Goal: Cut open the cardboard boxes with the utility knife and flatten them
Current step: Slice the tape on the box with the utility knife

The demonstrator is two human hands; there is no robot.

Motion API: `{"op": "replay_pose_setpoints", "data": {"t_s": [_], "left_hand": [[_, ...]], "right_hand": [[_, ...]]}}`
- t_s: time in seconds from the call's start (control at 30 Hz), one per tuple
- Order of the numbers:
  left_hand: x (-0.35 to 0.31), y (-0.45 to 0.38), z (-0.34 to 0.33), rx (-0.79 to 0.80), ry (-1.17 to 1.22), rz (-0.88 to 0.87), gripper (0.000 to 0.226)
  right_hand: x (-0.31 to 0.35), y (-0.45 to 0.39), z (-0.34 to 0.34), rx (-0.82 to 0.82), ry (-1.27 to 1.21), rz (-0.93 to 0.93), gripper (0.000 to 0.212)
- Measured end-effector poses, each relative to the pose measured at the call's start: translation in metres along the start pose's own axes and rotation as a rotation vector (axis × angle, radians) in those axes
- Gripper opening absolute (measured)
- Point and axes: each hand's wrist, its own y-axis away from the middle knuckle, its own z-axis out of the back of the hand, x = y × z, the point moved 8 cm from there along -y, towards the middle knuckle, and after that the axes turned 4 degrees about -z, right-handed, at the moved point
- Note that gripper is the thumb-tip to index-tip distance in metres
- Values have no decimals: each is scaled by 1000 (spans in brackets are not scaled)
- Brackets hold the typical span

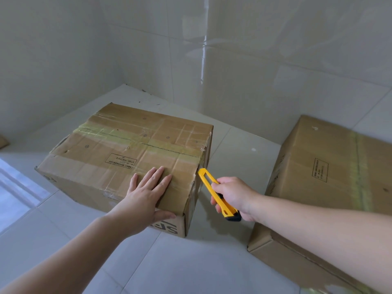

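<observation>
A taped cardboard box (118, 149) stands closed on the tiled floor in the middle. My left hand (146, 194) lies flat on its top near the front right corner, fingers straight, thumb over the front edge. My right hand (235, 198) grips a yellow utility knife (209, 183) with a black end. The knife's tip touches the box's right side just under the top edge, where the tape seam ends. A second closed cardboard box (326, 183) sits on the floor to the right, partly behind my right forearm.
Glossy tiled walls (233, 60) close the corner behind the boxes. A scrap of cardboard (3, 142) shows at the far left edge. Pale floor tiles (191, 268) lie between and in front of the two boxes.
</observation>
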Motion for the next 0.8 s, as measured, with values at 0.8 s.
{"op": "replay_pose_setpoints", "data": {"t_s": [0.8], "left_hand": [[4,-1,0,1,19,11,135]], "right_hand": [[-46,63,-38,197,149,-27,22]]}}
